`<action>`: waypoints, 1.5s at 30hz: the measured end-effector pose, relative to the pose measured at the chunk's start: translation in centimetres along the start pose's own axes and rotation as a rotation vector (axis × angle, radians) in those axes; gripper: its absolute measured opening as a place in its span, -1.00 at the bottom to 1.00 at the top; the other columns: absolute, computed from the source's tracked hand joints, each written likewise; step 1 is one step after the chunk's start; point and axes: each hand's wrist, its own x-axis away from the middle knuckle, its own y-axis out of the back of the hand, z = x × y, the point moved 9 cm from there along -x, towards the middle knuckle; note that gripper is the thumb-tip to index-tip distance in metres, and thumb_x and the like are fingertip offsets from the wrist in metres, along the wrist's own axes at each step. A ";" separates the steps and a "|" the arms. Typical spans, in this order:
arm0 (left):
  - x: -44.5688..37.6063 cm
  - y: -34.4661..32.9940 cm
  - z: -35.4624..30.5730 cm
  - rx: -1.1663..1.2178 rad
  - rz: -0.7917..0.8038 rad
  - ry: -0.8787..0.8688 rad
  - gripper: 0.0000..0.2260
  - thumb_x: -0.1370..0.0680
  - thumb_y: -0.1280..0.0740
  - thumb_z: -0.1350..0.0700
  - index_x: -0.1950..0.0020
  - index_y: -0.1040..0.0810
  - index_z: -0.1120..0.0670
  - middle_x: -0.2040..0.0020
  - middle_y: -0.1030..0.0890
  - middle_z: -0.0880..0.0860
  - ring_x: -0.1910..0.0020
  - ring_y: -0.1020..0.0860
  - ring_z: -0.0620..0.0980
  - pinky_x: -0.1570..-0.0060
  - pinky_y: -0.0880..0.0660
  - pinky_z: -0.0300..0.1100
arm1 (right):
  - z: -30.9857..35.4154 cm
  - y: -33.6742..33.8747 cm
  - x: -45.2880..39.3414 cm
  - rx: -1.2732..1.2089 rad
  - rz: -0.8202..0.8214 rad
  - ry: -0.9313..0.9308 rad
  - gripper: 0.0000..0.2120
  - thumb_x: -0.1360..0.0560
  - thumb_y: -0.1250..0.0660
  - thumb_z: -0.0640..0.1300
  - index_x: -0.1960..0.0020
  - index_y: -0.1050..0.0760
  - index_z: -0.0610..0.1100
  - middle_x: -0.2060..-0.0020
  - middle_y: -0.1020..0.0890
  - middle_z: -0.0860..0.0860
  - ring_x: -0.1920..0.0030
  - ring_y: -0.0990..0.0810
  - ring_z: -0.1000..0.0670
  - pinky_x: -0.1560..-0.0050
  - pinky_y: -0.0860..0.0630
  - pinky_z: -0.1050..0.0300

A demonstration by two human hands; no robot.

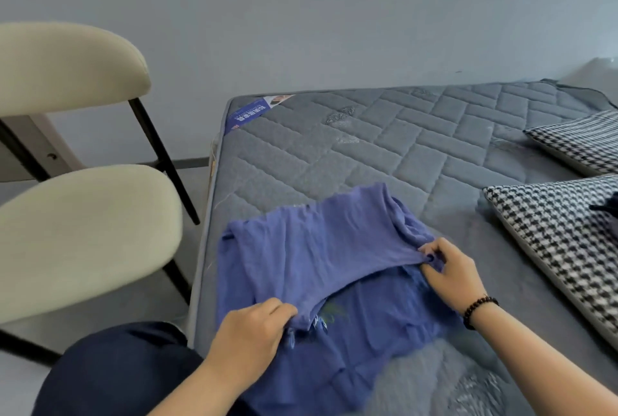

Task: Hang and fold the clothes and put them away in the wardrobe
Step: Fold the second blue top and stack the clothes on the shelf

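Now folding | purple shirt [311, 248] on mattress [418, 134] | left hand [249, 332], right hand [451, 268] fingers pinch folded edge (both corners) | keep edge taut, lay square

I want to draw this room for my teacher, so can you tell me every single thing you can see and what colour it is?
shirt: one, blue-purple, spread on the mattress near its left edge, partly folded over
mattress: one, grey quilted, bare, fills the middle and right
label: one, blue and white, on the mattress's far left corner
cushions: two, black-and-white houndstooth, at the right edge
chairs: two, cream with black legs, on the left beside the mattress
wall: pale grey, behind
bracelet: one, dark beads, on the right wrist
left hand: grips the shirt's near folded edge
right hand: pinches the shirt's right edge
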 end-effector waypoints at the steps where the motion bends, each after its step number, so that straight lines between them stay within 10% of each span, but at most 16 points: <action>1: 0.6 0.0 -1.0 -0.035 -0.002 -0.064 -0.81 -0.34 -0.18 0.13 0.13 -0.48 -0.09 0.35 -0.52 -0.11 0.50 -0.49 -0.11 0.62 -0.33 -0.25 | -0.4 0.4 1.1 0.008 0.001 0.004 -0.62 -0.34 -0.38 -0.42 0.24 -0.37 0.05 0.18 -0.62 0.02 0.13 -0.57 -0.03 0.07 -0.39 0.41; 10: 4.8 -2.0 -6.1 -0.238 0.304 -0.273 -0.61 0.06 -0.54 0.12 0.33 -0.51 -0.06 0.47 -0.38 -0.08 0.60 -0.39 -0.11 0.63 -0.15 -0.24 | -2.7 3.0 9.0 0.041 0.049 -0.058 -0.68 -0.35 -0.43 -0.39 0.30 -0.38 -0.05 0.03 -0.62 0.00 -0.28 -0.46 0.06 -0.19 -0.35 0.19; 16: 6.6 -2.7 -7.3 -0.186 0.404 -0.340 -0.79 -0.30 -0.44 -0.17 0.30 -0.48 -0.10 0.45 -0.49 -0.12 0.53 -0.47 -0.14 0.53 -0.18 -0.26 | -3.0 2.3 10.3 0.191 0.137 -0.039 -0.74 -0.29 -0.39 -0.43 0.28 -0.45 -0.10 0.02 -0.58 -0.05 -0.29 -0.49 -0.08 -0.30 -0.26 0.20; 19: 5.5 -1.2 -4.5 0.096 0.388 0.039 -0.71 -0.52 -0.17 -0.26 -0.09 -0.51 -0.14 0.09 -0.62 -0.16 0.12 -0.58 -0.16 0.17 -0.44 -0.23 | -1.4 0.9 8.6 0.294 0.145 -0.009 -0.75 -0.22 -0.32 -0.48 0.19 -0.53 -0.21 -0.08 -0.53 -0.13 -0.26 -0.45 -0.19 -0.24 -0.30 0.13; 22: 5.0 -0.9 0.4 0.346 0.242 0.441 -0.89 -0.58 -0.21 -0.10 -0.03 -0.52 -0.18 0.12 -0.63 -0.22 0.11 -0.57 -0.22 0.06 -0.50 -0.22 | 2.3 -0.7 6.3 0.303 0.032 0.052 -0.71 -0.23 -0.30 -0.52 0.11 -0.55 -0.26 -0.20 -0.49 -0.23 -0.28 -0.41 -0.28 -0.19 -0.36 -0.04; 29: 6.6 -2.1 10.7 0.851 -0.143 1.101 -0.82 -0.60 -0.24 0.21 0.07 -0.50 -0.07 0.11 -0.63 -0.01 0.09 -0.64 -0.07 0.02 -0.59 -0.04 | 12.4 -13.0 3.4 0.047 0.276 0.209 -0.81 -0.45 -0.24 -0.37 0.01 -0.51 -0.17 -0.13 -0.45 0.04 -0.13 -0.41 0.09 -0.02 -0.28 0.42; 32: 5.9 -3.3 13.0 1.000 -0.249 1.218 -0.90 -0.61 -0.25 0.19 -0.01 -0.53 0.02 0.08 -0.64 0.06 0.12 -0.64 -0.06 0.09 -0.59 -0.10 | 15.0 -18.1 1.7 0.001 0.345 0.227 -0.82 -0.46 -0.22 -0.37 0.03 -0.53 -0.18 -0.02 -0.49 0.05 -0.12 -0.46 0.06 0.00 -0.27 0.57; 35: 4.0 -4.2 14.9 1.096 -0.308 1.281 -0.89 -0.61 -0.27 0.13 -0.07 -0.56 0.12 0.12 -0.66 0.08 0.17 -0.66 -0.05 0.18 -0.58 -0.17 | 16.1 -21.4 -1.5 0.032 0.368 0.221 -0.80 -0.50 -0.20 -0.33 -0.04 -0.54 -0.18 -0.06 -0.53 -0.02 -0.11 -0.48 -0.03 -0.10 -0.38 0.30; 41: -0.2 -4.8 18.0 0.963 -0.233 1.269 -0.63 -0.48 -0.43 -0.07 0.47 -0.48 0.05 0.49 -0.55 -0.01 0.43 -0.57 -0.04 0.33 -0.61 -0.13 | 14.4 -25.2 -7.2 0.265 0.473 0.245 -0.71 -0.51 -0.24 0.05 -0.17 -0.52 -0.03 -0.10 -0.53 0.05 -0.18 -0.39 -0.01 -0.20 -0.32 0.05; 45: -1.4 -5.1 19.9 0.712 -0.209 1.216 -0.55 -0.53 -0.35 0.12 0.47 -0.20 0.07 0.54 -0.28 -0.04 0.51 -0.23 -0.08 0.52 -0.21 -0.31 | 14.5 -26.2 -7.9 0.339 0.506 0.435 -0.55 -0.45 -0.02 0.30 -0.01 -0.49 0.03 0.11 -0.46 0.16 0.01 -0.36 0.07 -0.05 -0.17 0.14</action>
